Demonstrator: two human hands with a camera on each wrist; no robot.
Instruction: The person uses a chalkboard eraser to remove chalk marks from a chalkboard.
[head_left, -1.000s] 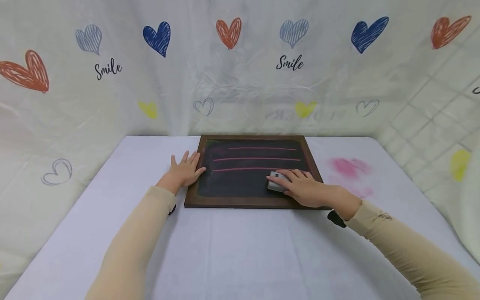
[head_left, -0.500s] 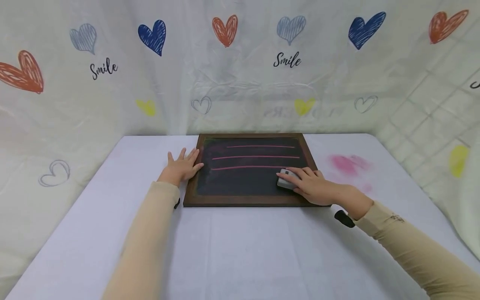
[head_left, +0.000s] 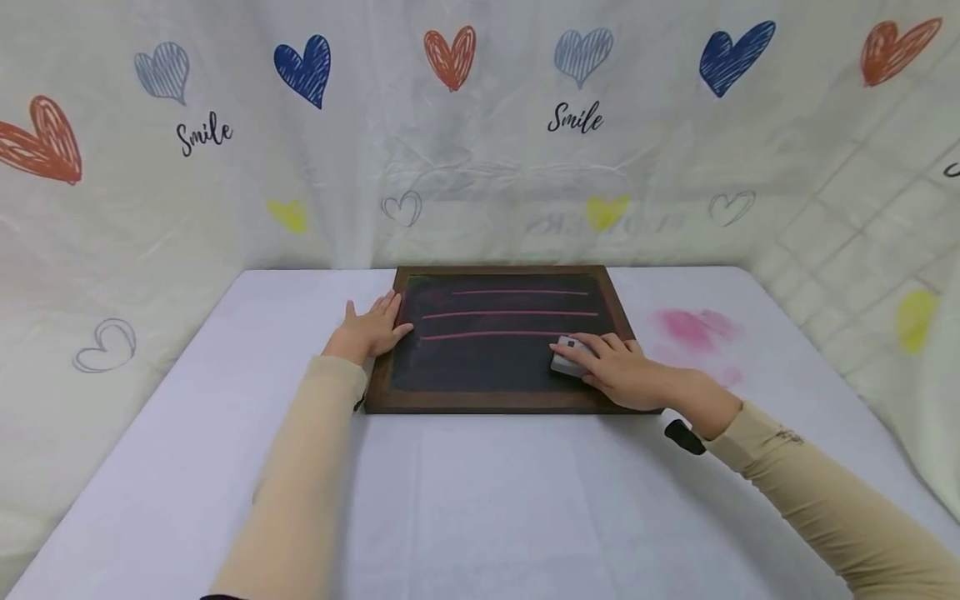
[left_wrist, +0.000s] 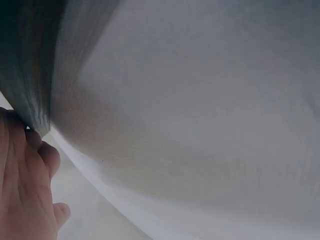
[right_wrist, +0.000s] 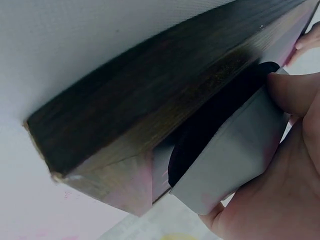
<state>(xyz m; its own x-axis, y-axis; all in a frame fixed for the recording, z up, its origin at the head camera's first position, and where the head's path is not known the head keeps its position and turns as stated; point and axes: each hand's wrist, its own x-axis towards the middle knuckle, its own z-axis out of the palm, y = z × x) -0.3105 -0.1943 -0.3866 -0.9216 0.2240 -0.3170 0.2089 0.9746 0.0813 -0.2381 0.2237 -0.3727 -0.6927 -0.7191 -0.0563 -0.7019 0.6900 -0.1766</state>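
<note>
A small chalkboard [head_left: 472,362] in a brown wooden frame lies flat on the table, three pink chalk lines drawn across its upper part. My right hand [head_left: 626,375] grips a grey chalkboard eraser [head_left: 567,358] on the board's right half, just under the lowest line, whose right end it covers. In the right wrist view the eraser [right_wrist: 230,155] has its black felt [right_wrist: 205,132] turned to the board, with thumb and fingers on opposite sides. My left hand [head_left: 367,329], fingers spread, rests at the frame's left edge; in the left wrist view the hand [left_wrist: 27,185] touches the frame [left_wrist: 30,55].
A white cloth covers the table [head_left: 480,500]. Pink chalk smudges [head_left: 693,329] mark it right of the board. Behind the board hangs a pale curtain [head_left: 480,175] printed with hearts and "Smile".
My right hand has slid the eraser to the right along the board, then slightly back left. My left hand stays at the frame while its forearm has shifted right.
</note>
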